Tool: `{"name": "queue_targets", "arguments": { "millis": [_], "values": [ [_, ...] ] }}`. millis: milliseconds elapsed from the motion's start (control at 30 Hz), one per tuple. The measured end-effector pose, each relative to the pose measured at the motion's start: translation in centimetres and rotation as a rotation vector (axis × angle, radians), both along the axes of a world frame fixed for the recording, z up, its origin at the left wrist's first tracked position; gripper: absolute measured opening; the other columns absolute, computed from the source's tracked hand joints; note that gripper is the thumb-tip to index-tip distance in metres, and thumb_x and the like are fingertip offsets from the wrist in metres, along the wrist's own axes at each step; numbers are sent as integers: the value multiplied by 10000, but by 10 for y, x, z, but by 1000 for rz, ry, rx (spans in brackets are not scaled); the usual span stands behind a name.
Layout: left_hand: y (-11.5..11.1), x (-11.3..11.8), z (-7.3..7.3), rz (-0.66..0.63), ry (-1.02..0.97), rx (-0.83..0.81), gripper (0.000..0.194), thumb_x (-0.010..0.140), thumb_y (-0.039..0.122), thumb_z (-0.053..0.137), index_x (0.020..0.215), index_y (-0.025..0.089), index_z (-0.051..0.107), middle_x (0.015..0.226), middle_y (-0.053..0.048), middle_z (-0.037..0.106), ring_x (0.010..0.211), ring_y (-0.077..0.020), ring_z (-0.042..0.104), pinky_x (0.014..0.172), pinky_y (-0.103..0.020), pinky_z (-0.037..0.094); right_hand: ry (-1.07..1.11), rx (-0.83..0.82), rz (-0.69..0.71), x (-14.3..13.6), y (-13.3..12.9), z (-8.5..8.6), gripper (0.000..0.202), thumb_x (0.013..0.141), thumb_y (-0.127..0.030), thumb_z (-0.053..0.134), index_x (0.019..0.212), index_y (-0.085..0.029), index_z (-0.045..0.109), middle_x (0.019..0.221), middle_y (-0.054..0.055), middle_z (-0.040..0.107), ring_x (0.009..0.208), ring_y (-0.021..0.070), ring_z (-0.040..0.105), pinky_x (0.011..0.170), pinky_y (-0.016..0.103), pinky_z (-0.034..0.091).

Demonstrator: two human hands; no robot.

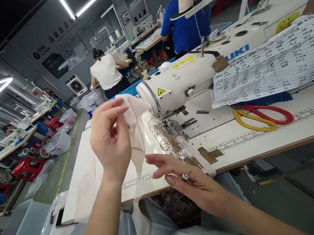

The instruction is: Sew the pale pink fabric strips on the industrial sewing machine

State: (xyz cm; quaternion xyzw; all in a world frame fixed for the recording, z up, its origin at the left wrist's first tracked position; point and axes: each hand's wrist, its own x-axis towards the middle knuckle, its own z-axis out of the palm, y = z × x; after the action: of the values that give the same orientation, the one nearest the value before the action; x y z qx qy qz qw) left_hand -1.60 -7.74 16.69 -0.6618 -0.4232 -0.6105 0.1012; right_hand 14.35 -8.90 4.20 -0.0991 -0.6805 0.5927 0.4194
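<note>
My left hand (110,134) is raised left of the sewing machine head (175,84), its thumb and fingers pinched on a thin pale pink cloth (137,130). The cloth hangs down beside the hand, and a narrow strip of it drops over the table's front edge toward my lap. Lower and to the right, my right hand (184,176) has its fingers apart, close to the hanging strip, with a ring on one finger. It appears to hold nothing. More pale cloth (86,188) lies on the left part of the white table.
Scissors (260,119) with red and yellow handles lie right of the needle area. Handwritten sheets (273,63) drape over the machine. Clear plastic bins (23,234) stand at lower left. Two people sit beyond, one in blue (185,17), one in white (106,72).
</note>
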Motion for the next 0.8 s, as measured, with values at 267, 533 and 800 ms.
{"name": "queue_targets", "arguments": {
  "millis": [267,533,800],
  "values": [
    [0,-7,60,-10,155,155,115,906,96,592,884,185,661,1040,13,660,1006,-145,630,779,-287,529,-32,99,-47,-31,8,27,292,1001,-386,449,1163,-235,640,1297,89,581,1323,244,427,954,325,483],
    [14,-39,66,42,1,136,110,874,134,613,864,213,689,1069,1,680,959,-141,639,695,-237,511,85,-188,58,-4,-2,38,275,931,-453,577,983,-202,676,836,42,659,772,165,624,727,280,531],
    [-7,-60,-74,81,-494,-451,129,783,274,660,845,176,718,1178,-62,678,515,-32,441,475,-181,366,-238,-502,-101,82,-33,15,363,784,-628,652,815,-272,720,630,55,613,599,207,585,580,324,504]
  ]
}}
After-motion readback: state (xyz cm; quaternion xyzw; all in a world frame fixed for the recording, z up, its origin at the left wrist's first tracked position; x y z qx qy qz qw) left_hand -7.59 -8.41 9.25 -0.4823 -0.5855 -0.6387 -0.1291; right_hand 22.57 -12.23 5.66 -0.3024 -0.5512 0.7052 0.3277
